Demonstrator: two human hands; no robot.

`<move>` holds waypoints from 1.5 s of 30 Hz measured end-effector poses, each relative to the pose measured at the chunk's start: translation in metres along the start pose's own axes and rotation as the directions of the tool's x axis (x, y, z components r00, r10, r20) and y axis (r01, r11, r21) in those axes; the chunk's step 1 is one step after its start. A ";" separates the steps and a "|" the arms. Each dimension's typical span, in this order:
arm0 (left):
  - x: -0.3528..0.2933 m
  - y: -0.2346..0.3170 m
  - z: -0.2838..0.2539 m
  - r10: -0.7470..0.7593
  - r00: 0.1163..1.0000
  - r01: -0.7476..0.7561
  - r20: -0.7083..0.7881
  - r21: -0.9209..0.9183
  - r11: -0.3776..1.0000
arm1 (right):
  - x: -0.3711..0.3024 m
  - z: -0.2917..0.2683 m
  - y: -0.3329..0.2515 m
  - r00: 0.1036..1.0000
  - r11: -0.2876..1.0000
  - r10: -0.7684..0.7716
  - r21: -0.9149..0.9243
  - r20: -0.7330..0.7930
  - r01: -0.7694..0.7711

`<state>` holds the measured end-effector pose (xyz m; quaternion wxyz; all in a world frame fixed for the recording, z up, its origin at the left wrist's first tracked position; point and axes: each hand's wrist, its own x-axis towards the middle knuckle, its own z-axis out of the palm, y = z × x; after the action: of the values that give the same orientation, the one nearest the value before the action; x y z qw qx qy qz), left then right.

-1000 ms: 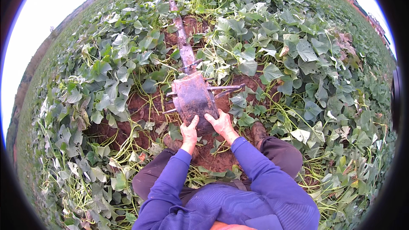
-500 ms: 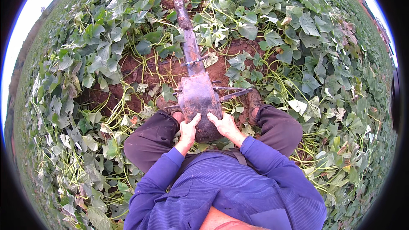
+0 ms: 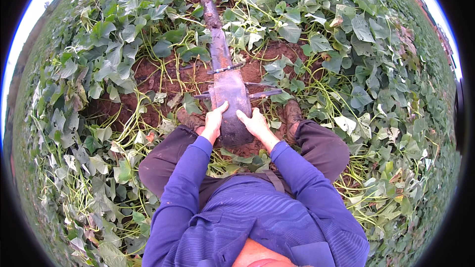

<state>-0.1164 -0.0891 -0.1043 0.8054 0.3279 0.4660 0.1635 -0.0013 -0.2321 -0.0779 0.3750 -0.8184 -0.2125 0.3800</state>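
Observation:
A long, mud-smeared dark implement lies straight ahead of me among the vines. Its near end is a box-shaped block (image 3: 231,89), rusty at the top and black toward the bottom, and I cannot tell its kind. My left hand (image 3: 213,121) grips its left side, thumb laid over the upper face. From the other side my right hand (image 3: 255,123) holds it the same way. Both hands' fingers are mostly hidden under the block. Thin dark rods (image 3: 266,93) stick out sideways from it. Beyond, a narrower shaft (image 3: 217,47) runs away from me.
Broad-leaved green vines (image 3: 356,34) cover the ground on all sides. Reddish bare soil (image 3: 198,79) shows around the shaft. My muddy shoes (image 3: 294,111) stand on either side of the block, with my bent knees (image 3: 321,151) spread wide.
Both hands and the block have moved away from my body, toward the shaft. The block looks smaller and sits farther forward, and my arms are stretched out more.

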 end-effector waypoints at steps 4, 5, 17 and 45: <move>0.023 0.014 0.005 -0.038 0.997 0.039 0.063 -0.006 0.999 | -0.014 0.007 0.002 0.982 0.953 -0.188 -0.241 0.001 0.183; 0.029 0.014 0.006 -0.042 0.996 0.046 0.081 -0.044 0.998 | -0.013 0.010 0.004 0.972 0.935 -0.236 -0.275 -0.006 0.225; 0.059 0.037 -0.009 0.034 0.999 -0.034 0.005 0.060 0.998 | 0.034 0.027 -0.023 0.927 0.830 -0.374 -0.443 0.009 0.339; 0.021 -0.053 -0.067 0.367 0.927 -0.374 0.074 0.245 0.895 | 0.092 -0.005 -0.097 0.936 0.830 -0.334 -0.437 0.108 0.347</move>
<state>-0.1654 -0.0905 -0.1775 0.7166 0.5135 0.4016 0.2481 0.0537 -0.1153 -0.0429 0.2346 -0.8263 -0.4418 0.2587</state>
